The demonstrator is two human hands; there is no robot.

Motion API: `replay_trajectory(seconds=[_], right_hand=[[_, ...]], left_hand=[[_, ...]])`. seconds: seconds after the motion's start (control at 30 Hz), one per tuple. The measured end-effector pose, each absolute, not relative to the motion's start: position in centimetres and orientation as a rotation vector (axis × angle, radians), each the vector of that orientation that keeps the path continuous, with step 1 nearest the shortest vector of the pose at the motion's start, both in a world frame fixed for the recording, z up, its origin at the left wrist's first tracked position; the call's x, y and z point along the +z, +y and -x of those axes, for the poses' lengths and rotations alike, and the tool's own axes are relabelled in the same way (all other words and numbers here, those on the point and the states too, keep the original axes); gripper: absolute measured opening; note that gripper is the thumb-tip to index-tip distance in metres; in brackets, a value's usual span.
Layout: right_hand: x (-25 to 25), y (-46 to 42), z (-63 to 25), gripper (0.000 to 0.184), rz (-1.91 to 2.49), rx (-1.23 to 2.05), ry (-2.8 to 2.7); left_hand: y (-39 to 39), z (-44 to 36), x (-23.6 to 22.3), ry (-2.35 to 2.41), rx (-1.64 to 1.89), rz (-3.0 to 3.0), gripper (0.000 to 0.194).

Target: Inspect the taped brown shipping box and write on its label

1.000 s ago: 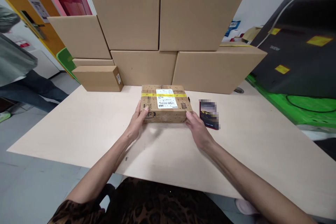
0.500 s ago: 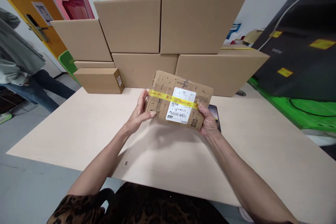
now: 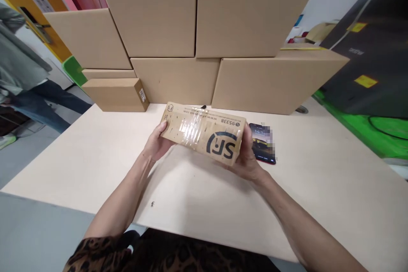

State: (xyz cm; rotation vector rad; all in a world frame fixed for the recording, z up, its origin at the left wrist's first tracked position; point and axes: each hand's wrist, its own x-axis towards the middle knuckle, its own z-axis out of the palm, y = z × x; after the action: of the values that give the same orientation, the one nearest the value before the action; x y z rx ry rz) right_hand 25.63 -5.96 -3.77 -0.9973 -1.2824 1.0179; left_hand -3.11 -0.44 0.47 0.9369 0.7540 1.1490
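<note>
I hold a small cardboard parcel [image 3: 204, 133] off the pale table [image 3: 95, 153], tipped so a long side with a printed logo and clear tape faces me. My left hand [image 3: 155, 144] grips its left end with the thumb on the front. My right hand [image 3: 247, 159] is wrapped around its right end from below. The label side is turned away and hidden.
A phone [image 3: 263, 146] lies on the table just right of my right hand. Large cardboard boxes [image 3: 197, 29] are stacked along the table's far edge, with a small one [image 3: 116, 93] at the left. Another person [image 3: 19, 72] stands at far left. Dark equipment [image 3: 372, 63] fills the right.
The parcel was lifted from the table and rotated: its labelled top has turned away and the logo side now faces me. Both hands stayed on its ends.
</note>
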Motion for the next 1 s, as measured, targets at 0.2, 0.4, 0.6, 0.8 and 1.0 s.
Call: replay_trajectory(seconds=[0.2, 0.4, 0.6, 0.8, 1.0], right_hand=[[-4.0, -7.1, -24.2, 0.102, 0.786, 1.051, -1.091], [-2.2, -7.7, -22.4, 0.073, 0.775, 1.111, -0.637], [-1.4, -7.7, -22.8, 0.062, 0.874, 1.582, -0.451], [-0.8, -7.2, -24.2, 0.04, 0.867, 1.441, -0.455], [0.1, -7.1, -24.6, 0.039, 0.835, 1.166, -0.55]], left_hand=[[-1.4, 1.8, 0.0, 0.653, 1.341, -1.007, 0.057], [-2.4, 1.7, -0.9, 0.584, 1.474, -1.392, 0.077], [-2.7, 2.5, 0.1, 0.519, 1.588, -1.999, 0.083], [-2.5, 2.6, -0.5, 0.477, 1.412, -2.041, 0.082], [-2.5, 2.5, -2.0, 0.566, 1.225, -1.713, 0.094]])
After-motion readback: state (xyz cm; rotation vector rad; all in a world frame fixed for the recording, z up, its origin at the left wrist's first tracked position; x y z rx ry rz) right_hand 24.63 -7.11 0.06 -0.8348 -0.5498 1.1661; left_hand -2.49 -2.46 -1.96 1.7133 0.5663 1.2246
